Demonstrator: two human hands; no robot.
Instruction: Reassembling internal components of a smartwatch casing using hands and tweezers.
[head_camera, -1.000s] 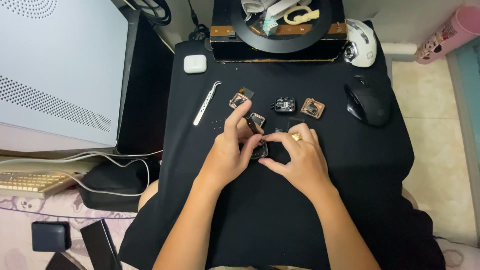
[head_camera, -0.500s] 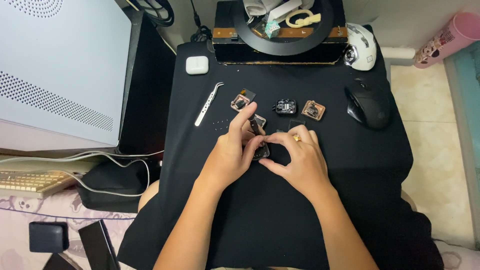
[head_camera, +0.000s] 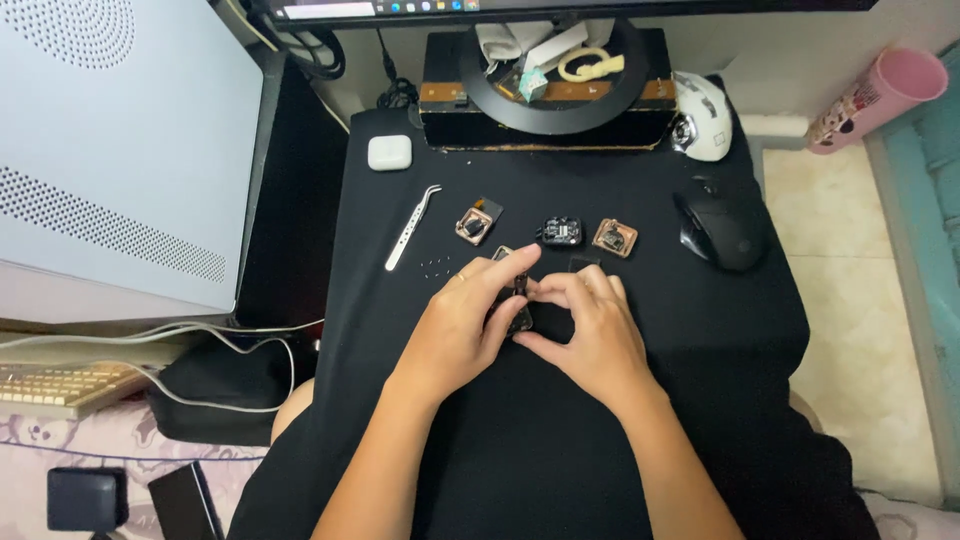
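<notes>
My left hand (head_camera: 465, 320) and my right hand (head_camera: 590, 330) meet at the middle of a black cloth-covered table (head_camera: 560, 440). Together they pinch a small dark electronic part (head_camera: 519, 300); most of it is hidden by my fingers. Just beyond my hands lie three small modules in a row: a copper-coloured one (head_camera: 476, 223), a black one (head_camera: 562, 232) and another copper-coloured one (head_camera: 614, 238). Silver tweezers (head_camera: 412, 227) lie to the left of them, with several tiny screws (head_camera: 437, 266) nearby.
A black mouse (head_camera: 722, 230) sits at the right, a white mouse (head_camera: 703, 116) behind it. A white earbud case (head_camera: 389, 152) lies at the far left. A dark box with a round stand (head_camera: 548, 85) is at the back. A white computer case (head_camera: 110, 150) stands left; a pink bottle (head_camera: 880, 95) lies right.
My hands stay together on the small part; my fingers have shifted slightly around it. Nothing else on the table has moved.
</notes>
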